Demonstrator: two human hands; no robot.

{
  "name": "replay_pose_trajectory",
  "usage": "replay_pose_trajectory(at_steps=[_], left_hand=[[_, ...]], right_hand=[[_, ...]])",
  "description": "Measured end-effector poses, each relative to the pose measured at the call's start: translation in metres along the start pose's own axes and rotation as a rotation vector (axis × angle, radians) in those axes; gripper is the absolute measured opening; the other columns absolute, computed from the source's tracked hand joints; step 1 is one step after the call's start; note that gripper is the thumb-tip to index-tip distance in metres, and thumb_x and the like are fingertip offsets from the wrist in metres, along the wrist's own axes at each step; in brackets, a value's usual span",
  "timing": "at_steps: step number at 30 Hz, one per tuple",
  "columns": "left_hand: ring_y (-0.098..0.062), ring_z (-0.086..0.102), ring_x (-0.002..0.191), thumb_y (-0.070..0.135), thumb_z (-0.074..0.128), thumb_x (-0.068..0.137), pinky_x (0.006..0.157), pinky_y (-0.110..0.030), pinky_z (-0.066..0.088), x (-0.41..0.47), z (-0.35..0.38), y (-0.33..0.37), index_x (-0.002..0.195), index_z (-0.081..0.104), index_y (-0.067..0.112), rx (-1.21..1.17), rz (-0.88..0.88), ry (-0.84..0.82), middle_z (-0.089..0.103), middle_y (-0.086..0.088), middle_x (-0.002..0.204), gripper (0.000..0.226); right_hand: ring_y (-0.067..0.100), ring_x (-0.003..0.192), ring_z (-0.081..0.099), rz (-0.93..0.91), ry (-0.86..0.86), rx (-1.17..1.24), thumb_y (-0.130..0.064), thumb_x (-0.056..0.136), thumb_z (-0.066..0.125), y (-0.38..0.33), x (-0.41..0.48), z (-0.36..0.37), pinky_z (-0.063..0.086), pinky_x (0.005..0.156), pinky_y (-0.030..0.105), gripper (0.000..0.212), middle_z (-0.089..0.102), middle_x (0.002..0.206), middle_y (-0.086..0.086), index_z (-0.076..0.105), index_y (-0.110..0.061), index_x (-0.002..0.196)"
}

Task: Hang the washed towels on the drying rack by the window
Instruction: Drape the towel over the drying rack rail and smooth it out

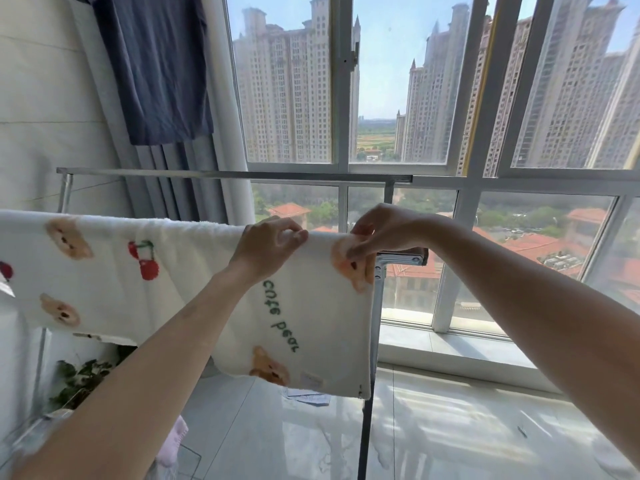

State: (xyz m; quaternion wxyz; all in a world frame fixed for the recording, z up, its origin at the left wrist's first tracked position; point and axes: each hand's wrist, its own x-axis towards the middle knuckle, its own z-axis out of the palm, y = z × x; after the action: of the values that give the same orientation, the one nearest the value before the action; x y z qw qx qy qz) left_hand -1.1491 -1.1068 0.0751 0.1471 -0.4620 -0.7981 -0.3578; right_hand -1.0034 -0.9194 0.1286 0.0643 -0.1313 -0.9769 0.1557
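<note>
A white towel point(145, 289) printed with bears, cherries and green lettering hangs over the near bar of the metal drying rack point(398, 259), in front of the window. My left hand point(268, 249) pinches the towel's top fold near its right end. My right hand point(377, 233) pinches the towel's top right corner, just beside the rack's end bracket. The towel's front half drapes down toward the floor. The rack's far bar point(242, 174) is bare.
A dark blue garment point(156, 67) hangs high at the left beside grey curtains point(194, 181). A leafy plant point(83, 379) and a pink cloth point(176, 441) sit low at the left. Papers point(308, 398) lie on the glossy tiled floor. The window sill point(450, 344) runs along the right.
</note>
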Motion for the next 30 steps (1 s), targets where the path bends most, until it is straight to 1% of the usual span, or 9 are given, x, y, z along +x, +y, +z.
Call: replay_pose_trajectory(at_steps=[4, 6, 8, 11, 16, 19, 23, 27, 30], left_hand=[[-0.026, 0.062, 0.097, 0.040, 0.050, 0.092, 0.093, -0.041, 0.045, -0.004, 0.001, 0.002, 0.104, 0.069, 0.020, 0.009, 0.017, -0.010, 0.065, -0.001, 0.098, 0.030], [-0.024, 0.059, 0.110, 0.041, 0.049, 0.090, 0.099, -0.042, 0.042, -0.007, -0.001, 0.000, 0.113, 0.067, 0.023, 0.001, 0.025, 0.026, 0.067, -0.004, 0.114, 0.034], [-0.022, 0.054, 0.118, 0.034, 0.053, 0.092, 0.103, -0.044, 0.039, -0.010, -0.009, -0.009, 0.117, 0.066, 0.024, -0.007, -0.005, 0.108, 0.064, -0.003, 0.124, 0.030], [-0.024, 0.053, 0.119, 0.025, 0.052, 0.094, 0.104, -0.044, 0.040, -0.015, -0.034, -0.037, 0.116, 0.065, 0.020, -0.029, -0.117, 0.224, 0.062, -0.005, 0.126, 0.026], [-0.025, 0.054, 0.115, 0.031, 0.040, 0.088, 0.100, -0.042, 0.042, -0.024, -0.085, -0.100, 0.114, 0.064, 0.018, -0.058, -0.391, 0.377, 0.061, -0.009, 0.122, 0.037], [-0.028, 0.052, 0.119, 0.023, 0.040, 0.093, 0.103, -0.041, 0.041, -0.023, -0.115, -0.147, 0.116, 0.063, 0.013, -0.068, -0.553, 0.460, 0.059, -0.013, 0.126, 0.034], [-0.033, 0.049, 0.124, 0.021, 0.045, 0.095, 0.105, -0.039, 0.039, -0.011, -0.151, -0.208, 0.126, 0.058, 0.006, -0.081, -0.745, 0.578, 0.053, -0.020, 0.134, 0.037], [-0.036, 0.041, 0.132, 0.032, 0.050, 0.093, 0.108, -0.040, 0.035, 0.013, -0.179, -0.262, 0.143, 0.039, 0.008, -0.138, -0.894, 0.635, 0.035, -0.020, 0.147, 0.056], [-0.034, 0.034, 0.138, 0.041, 0.054, 0.090, 0.108, -0.041, 0.034, 0.035, -0.191, -0.297, 0.149, 0.024, 0.007, -0.223, -0.968, 0.601, 0.025, -0.016, 0.155, 0.074]], right_hand=[[0.020, 0.100, 0.062, 0.049, -0.092, -0.047, -0.055, 0.078, 0.067, -0.004, 0.000, -0.005, 0.047, 0.093, 0.039, 0.046, 0.070, 0.109, -0.003, 0.070, -0.025, 0.113], [0.019, 0.106, 0.060, 0.044, -0.101, -0.019, -0.056, 0.080, 0.064, -0.014, 0.004, -0.002, 0.047, 0.096, 0.038, 0.050, 0.066, 0.119, -0.004, 0.065, -0.027, 0.121], [0.020, 0.113, 0.058, -0.005, -0.050, 0.072, -0.054, 0.083, 0.062, -0.030, 0.011, 0.005, 0.046, 0.095, 0.037, 0.051, 0.062, 0.127, -0.001, 0.060, -0.027, 0.127], [0.023, 0.116, 0.059, -0.127, 0.065, 0.091, -0.044, 0.088, 0.062, -0.066, 0.035, 0.018, 0.044, 0.094, 0.033, 0.044, 0.063, 0.128, 0.005, 0.061, -0.020, 0.125], [0.022, 0.106, 0.064, -0.248, 0.159, 0.061, -0.031, 0.087, 0.061, -0.128, 0.083, 0.041, 0.048, 0.089, 0.028, 0.028, 0.069, 0.116, 0.005, 0.069, -0.019, 0.111], [0.024, 0.102, 0.066, -0.327, 0.143, 0.084, -0.025, 0.087, 0.057, -0.173, 0.116, 0.053, 0.052, 0.087, 0.029, 0.026, 0.070, 0.113, 0.006, 0.070, -0.017, 0.107], [0.024, 0.106, 0.063, -0.391, 0.084, 0.058, -0.019, 0.092, 0.051, -0.238, 0.169, 0.077, 0.050, 0.085, 0.029, 0.030, 0.067, 0.121, 0.005, 0.067, -0.018, 0.118], [0.027, 0.117, 0.058, -0.386, -0.038, -0.055, -0.020, 0.096, 0.047, -0.295, 0.226, 0.102, 0.048, 0.100, 0.039, 0.035, 0.062, 0.129, 0.006, 0.059, -0.017, 0.129], [0.027, 0.118, 0.058, -0.370, -0.085, -0.061, -0.024, 0.095, 0.051, -0.328, 0.263, 0.119, 0.047, 0.101, 0.039, 0.038, 0.061, 0.129, 0.006, 0.058, -0.017, 0.131]])
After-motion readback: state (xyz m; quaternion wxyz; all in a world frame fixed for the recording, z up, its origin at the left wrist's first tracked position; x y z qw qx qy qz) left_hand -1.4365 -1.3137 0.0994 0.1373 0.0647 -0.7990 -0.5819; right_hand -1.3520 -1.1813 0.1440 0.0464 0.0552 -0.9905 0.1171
